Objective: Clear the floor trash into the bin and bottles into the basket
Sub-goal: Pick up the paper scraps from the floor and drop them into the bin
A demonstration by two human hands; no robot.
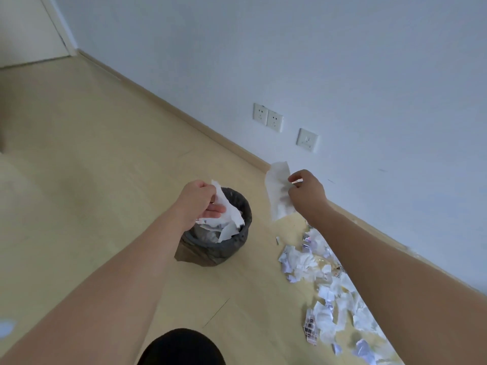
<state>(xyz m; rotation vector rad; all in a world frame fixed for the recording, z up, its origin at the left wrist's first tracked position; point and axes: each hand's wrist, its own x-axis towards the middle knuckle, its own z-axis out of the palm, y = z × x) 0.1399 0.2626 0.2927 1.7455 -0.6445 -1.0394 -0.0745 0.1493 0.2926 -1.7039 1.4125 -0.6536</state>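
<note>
We see a pale wooden floor (92, 154) beneath both hands, a white wall (342, 61) beyond them, three wall sockets (274, 119) above the right hand, a door (23, 27) far past the left hand.

Both bare arms are reaching forward. The left hand (197, 200) is turning palm-down, fingers (214, 208) loosely pinching. The right hand (307, 192) is hanging higher, fingers pinching tight.
</note>
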